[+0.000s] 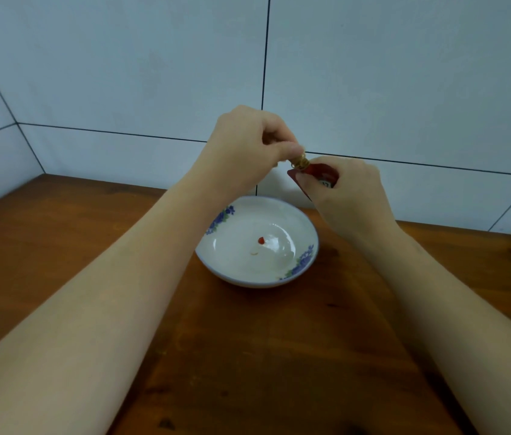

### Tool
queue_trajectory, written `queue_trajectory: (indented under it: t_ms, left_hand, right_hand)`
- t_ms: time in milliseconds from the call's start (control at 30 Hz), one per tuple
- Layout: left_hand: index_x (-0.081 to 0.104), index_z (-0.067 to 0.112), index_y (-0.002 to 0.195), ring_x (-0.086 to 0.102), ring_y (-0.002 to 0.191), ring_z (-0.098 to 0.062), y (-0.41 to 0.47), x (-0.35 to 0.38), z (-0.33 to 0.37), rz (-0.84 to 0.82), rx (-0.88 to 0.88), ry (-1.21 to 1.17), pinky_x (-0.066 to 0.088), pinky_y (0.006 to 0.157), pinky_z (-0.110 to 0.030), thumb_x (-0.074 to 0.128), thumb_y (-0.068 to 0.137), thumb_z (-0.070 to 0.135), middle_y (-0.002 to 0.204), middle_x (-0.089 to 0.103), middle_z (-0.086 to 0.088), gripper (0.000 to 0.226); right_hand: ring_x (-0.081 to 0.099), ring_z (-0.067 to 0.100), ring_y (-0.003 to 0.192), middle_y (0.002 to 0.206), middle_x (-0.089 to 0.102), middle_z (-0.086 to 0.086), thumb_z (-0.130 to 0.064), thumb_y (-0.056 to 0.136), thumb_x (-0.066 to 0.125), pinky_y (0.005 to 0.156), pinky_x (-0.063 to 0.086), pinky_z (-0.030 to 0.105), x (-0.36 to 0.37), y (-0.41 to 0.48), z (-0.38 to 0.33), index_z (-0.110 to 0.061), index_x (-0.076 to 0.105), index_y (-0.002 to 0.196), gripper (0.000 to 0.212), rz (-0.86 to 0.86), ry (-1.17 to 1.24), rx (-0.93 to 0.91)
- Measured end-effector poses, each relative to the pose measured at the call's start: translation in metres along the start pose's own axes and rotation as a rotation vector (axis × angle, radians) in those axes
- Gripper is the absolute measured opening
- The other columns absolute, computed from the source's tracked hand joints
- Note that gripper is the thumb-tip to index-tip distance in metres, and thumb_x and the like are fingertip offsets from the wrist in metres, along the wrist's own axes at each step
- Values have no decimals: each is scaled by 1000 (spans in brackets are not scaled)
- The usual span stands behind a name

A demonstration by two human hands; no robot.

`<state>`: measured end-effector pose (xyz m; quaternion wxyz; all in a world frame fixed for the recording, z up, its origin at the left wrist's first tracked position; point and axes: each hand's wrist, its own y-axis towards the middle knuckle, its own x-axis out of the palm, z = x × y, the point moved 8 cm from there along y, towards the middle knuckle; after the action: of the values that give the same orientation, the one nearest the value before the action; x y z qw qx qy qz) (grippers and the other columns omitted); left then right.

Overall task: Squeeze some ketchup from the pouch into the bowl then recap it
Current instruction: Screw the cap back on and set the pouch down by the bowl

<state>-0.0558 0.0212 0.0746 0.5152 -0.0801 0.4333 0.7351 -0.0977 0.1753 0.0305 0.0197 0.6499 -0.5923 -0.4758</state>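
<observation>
Red pouch (314, 174) is held up above the far rim of the bowl (257, 243), pinched closed in the grip of the right hand (350, 193), mostly hidden behind it. Its gold cap (299, 161) is clasped between thumb and fingertips of the left hand (248, 146), right at the pouch's spout. One small red dab of ketchup (260, 239) is seen in the white, blue-flowered bowl, which is set on the brown wooden surface (279, 356) before a tiled wall (405, 73).
</observation>
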Motion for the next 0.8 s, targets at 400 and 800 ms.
queue_trajectory:
  t_ms: [400,800]
  left_hand:
    - [82,17,88,71,68,-4,0,3,2,-40,29,44,60,77,-27,76,88,24,77,78,5,9]
    - [79,19,83,64,58,5,0,5,5,-8,100,73,50,66,-13,73,87,21,66,68,19,8]
  right_hand:
    - [69,24,83,83,78,-4,-43,96,65,75,56,48,0,-1,-2,-28,80,95,22,-18,-19,-9]
    - [70,21,87,85,78,-5,-44,95,65,78,56,47,-2,-1,-3,-29,81,96,21,-10,18,19]
